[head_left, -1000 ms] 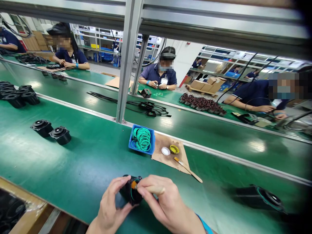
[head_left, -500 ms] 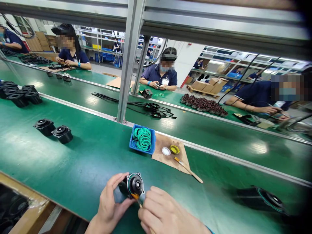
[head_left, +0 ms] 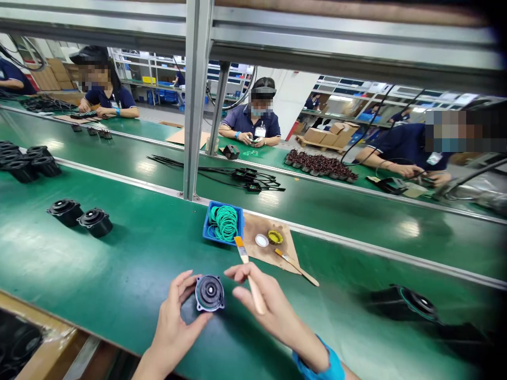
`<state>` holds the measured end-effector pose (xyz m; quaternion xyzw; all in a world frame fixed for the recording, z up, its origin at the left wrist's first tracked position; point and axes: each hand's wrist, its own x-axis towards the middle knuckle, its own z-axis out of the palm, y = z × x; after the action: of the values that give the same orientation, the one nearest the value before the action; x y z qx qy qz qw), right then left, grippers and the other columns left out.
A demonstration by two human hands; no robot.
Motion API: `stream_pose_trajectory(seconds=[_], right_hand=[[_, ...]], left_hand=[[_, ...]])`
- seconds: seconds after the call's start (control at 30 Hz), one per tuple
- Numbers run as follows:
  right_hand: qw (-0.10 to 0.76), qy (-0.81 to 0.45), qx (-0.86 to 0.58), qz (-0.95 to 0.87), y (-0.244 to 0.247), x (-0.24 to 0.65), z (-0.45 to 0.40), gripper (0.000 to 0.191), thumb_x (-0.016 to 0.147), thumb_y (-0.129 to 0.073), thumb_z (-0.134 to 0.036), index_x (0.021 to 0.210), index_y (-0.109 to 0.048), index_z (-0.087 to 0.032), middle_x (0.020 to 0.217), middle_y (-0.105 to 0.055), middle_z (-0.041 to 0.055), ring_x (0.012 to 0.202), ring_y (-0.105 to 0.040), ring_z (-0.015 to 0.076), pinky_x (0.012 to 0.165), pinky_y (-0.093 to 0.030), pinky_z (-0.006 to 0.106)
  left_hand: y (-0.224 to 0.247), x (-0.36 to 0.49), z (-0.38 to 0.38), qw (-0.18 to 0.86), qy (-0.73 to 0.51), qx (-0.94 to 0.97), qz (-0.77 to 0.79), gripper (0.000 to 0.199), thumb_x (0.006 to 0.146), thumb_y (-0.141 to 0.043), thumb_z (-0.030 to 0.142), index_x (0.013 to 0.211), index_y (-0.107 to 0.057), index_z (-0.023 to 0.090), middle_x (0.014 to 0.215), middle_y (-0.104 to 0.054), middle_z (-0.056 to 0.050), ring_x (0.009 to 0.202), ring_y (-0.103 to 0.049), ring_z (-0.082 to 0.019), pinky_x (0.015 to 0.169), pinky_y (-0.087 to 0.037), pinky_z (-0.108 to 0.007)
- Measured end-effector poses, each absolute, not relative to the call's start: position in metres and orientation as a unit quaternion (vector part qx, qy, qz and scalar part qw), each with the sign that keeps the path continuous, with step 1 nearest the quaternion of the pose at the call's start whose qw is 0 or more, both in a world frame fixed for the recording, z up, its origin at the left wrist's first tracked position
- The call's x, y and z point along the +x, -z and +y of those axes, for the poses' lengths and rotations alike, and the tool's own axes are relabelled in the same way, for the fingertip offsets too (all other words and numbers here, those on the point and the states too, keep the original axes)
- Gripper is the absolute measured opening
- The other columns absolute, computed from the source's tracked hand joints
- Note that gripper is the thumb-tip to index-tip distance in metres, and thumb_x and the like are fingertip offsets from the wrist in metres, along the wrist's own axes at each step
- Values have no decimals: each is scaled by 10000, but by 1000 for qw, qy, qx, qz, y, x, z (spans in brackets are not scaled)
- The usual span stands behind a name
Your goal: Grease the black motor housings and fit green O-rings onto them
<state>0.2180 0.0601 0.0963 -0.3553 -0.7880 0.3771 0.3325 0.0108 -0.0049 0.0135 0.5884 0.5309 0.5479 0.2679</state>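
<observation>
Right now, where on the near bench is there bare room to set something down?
Bare green bench lies between the paired housings and the left hand, and between the loose brush and the blurred housing. Crowded: the blue bin beside the cardboard, and the leftmost housing cluster.

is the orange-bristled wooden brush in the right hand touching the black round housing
No, the brush points its bristles toward the blue plastic bin, with a gap between it and the housing.

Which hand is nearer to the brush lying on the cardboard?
Right. The right hand, holding another brush, is just left of the lying brush; the left hand is farther left, at the black housing.
</observation>
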Motion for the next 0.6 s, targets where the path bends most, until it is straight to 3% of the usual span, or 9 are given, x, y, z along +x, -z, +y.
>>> stream_pose_trajectory(seconds=[0.1, 0.2, 0.43, 0.6], right_hand=[[264, -356, -334, -831, -91, 211, 64, 521, 724, -833, -511, 975, -468, -238, 1242, -642, 100, 1112, -625, 245, 936, -504, 365], [215, -344, -339, -849, -88, 211, 63, 662, 589, -920, -478, 988, -448, -241, 1308, -596, 117, 1172, -581, 275, 973, -488, 402], [219, -343, -332, -851, -87, 223, 51, 636, 640, -895, -473, 991, -418, -241, 1316, -572, 132, 1181, -572, 278, 983, -485, 405], [231, -381, -279, -851, -100, 234, 49, 602, 695, -858, -489, 989, -390, -252, 1342, -558, 135, 1220, -547, 265, 1024, -456, 405]], left_hand=[[-12, 9, -6, 257, -526, 601, 544, 696, 731, -743, 112, 1332, -413, 231, 1191, -729, -126, 1084, -726, -252, 934, -606, -410], [-11, 7, -8, 252, -512, 614, 546, 765, 670, -756, 48, 1323, -414, 250, 1184, -740, -96, 1096, -720, -249, 967, -587, -429], [-8, 8, -9, 275, -524, 612, 525, 768, 682, -777, 64, 1329, -411, 258, 1207, -732, -90, 1111, -713, -238, 993, -568, -414], [-24, 1, -6, 381, -452, 660, 464, 852, 757, -685, 8, 1461, -289, 280, 1277, -694, -130, 1176, -679, -250, 1026, -533, -447]])
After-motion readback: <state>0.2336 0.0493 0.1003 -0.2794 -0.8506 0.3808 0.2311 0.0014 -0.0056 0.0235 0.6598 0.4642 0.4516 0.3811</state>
